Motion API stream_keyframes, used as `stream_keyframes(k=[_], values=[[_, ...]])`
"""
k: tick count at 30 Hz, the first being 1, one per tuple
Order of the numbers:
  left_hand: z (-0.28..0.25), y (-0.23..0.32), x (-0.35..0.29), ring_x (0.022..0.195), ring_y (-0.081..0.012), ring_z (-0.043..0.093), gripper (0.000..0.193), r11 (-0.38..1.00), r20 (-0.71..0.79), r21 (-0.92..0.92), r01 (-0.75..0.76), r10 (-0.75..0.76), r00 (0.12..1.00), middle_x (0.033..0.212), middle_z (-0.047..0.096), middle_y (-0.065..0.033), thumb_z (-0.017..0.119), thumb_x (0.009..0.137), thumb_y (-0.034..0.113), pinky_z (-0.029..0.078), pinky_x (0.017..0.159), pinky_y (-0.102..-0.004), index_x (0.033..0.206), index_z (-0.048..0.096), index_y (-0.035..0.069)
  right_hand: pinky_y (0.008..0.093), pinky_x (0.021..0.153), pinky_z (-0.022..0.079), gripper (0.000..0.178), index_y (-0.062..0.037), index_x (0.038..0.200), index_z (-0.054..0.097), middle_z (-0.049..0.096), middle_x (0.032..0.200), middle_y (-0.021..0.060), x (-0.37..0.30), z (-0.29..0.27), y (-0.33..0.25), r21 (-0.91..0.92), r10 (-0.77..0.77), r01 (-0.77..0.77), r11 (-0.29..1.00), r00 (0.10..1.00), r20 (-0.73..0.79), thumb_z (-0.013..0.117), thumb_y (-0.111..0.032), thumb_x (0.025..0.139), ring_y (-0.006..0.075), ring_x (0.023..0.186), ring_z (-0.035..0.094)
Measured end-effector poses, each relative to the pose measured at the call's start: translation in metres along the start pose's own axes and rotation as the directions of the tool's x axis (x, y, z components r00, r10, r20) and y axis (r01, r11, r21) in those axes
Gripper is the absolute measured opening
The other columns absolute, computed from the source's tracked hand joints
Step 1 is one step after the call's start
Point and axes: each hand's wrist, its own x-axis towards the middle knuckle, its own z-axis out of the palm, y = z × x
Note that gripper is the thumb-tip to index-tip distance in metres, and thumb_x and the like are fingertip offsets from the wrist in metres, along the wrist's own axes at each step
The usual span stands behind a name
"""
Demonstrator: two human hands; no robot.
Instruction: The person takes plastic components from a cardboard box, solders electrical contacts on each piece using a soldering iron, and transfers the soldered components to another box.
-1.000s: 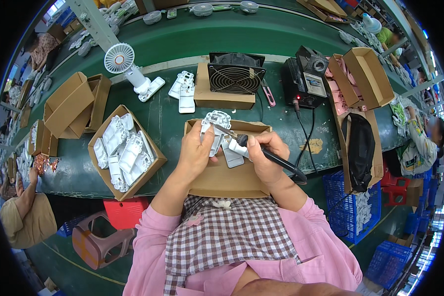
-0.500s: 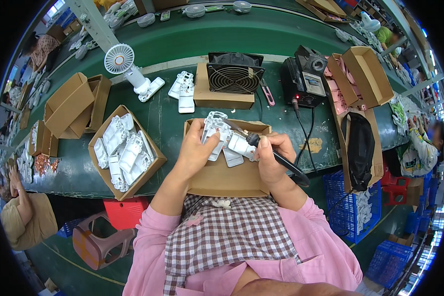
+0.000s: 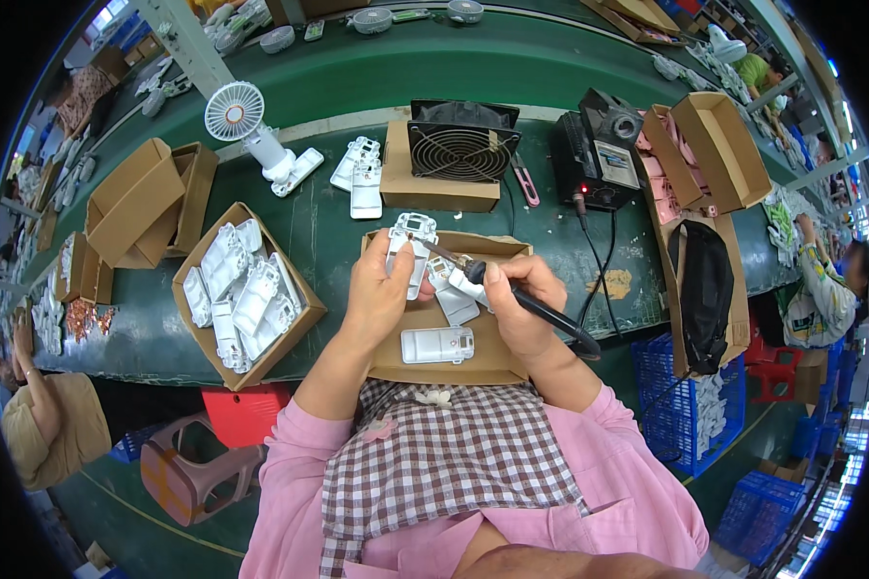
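My left hand (image 3: 380, 289) pinches a white plastic housing (image 3: 417, 228) upright above the far edge of a shallow cardboard tray (image 3: 396, 372). A soldering iron (image 3: 526, 301) is gripped in my right hand (image 3: 531, 299), its cable running off to the right. The iron's metal tip points left and reaches the upper part of the held housing; whether it touches cannot be made out. Inside the tray, one white housing (image 3: 434, 345) lies flat near the front. Others lie overlapped below the iron, partly hidden by my right hand.
Left of the tray stands a carton (image 3: 304, 323) full of white housings. Behind are a handheld fan (image 3: 270, 159), two housings (image 3: 365, 188), a black cooling fan (image 3: 462, 150) on a box, a pink cutter (image 3: 524, 180) and a soldering station (image 3: 597, 159). A black bag (image 3: 700, 289) lies at right.
A white housing now lies flat in the front of the tray, where bare cardboard showed before. My left hand, its housing and the iron have shifted slightly left.
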Motion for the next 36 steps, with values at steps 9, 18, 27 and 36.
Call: stream_keyframes(k=[9,18,27,36], values=[[-0.0017,-0.0038,0.0008,0.058,-0.0128,0.063,0.018,1.000,0.002,0.011,-0.015,0.015,1.000,0.077,0.061,-0.0073,0.043,0.099,0.016,0.053,0.055,-0.0243,0.106,0.051,0.002,0.0213,0.049,0.042,0.012,-0.0009,0.078,0.058,0.061,0.065,0.0031,0.0006,-0.0004,0.0009,-0.034,-0.014,0.014,0.999,1.000,0.019,0.068,-0.006,0.083,0.0051,0.054,0.053],[-0.0008,-0.0021,0.0005,0.058,-0.0126,0.062,0.018,0.999,-0.006,-0.034,0.006,-0.006,1.000,0.076,0.061,-0.0073,0.043,0.099,0.016,0.054,0.054,-0.0242,0.106,0.051,0.002,0.0211,0.050,0.042,0.012,-0.0010,0.079,0.058,0.061,0.065,0.0031,0.0011,-0.0006,0.0002,-0.048,-0.014,0.015,0.999,1.000,0.022,0.068,-0.007,0.083,0.0049,0.055,0.053],[-0.0007,-0.0020,0.0006,0.057,-0.0115,0.062,0.018,1.000,0.004,0.023,0.009,-0.009,1.000,0.076,0.061,-0.0058,0.044,0.098,0.015,0.053,0.053,-0.0238,0.104,0.053,0.002,0.0203,0.052,0.043,0.014,-0.0013,0.080,0.058,0.062,0.068,0.0016,-0.0010,-0.0004,0.0029,0.067,0.074,-0.073,0.995,0.997,-0.007,0.068,-0.009,0.085,0.0034,0.058,0.051],[0.0019,0.0020,-0.0020,0.057,-0.0101,0.061,0.018,0.999,0.006,0.046,0.016,-0.016,1.000,0.076,0.062,-0.0047,0.044,0.098,0.015,0.051,0.052,-0.0229,0.103,0.054,0.002,0.0204,0.052,0.043,0.014,-0.0012,0.080,0.059,0.062,0.067,0.0022,-0.0018,-0.0008,0.0042,0.038,0.062,-0.062,0.997,0.998,0.007,0.069,-0.009,0.084,0.0041,0.058,0.052]])
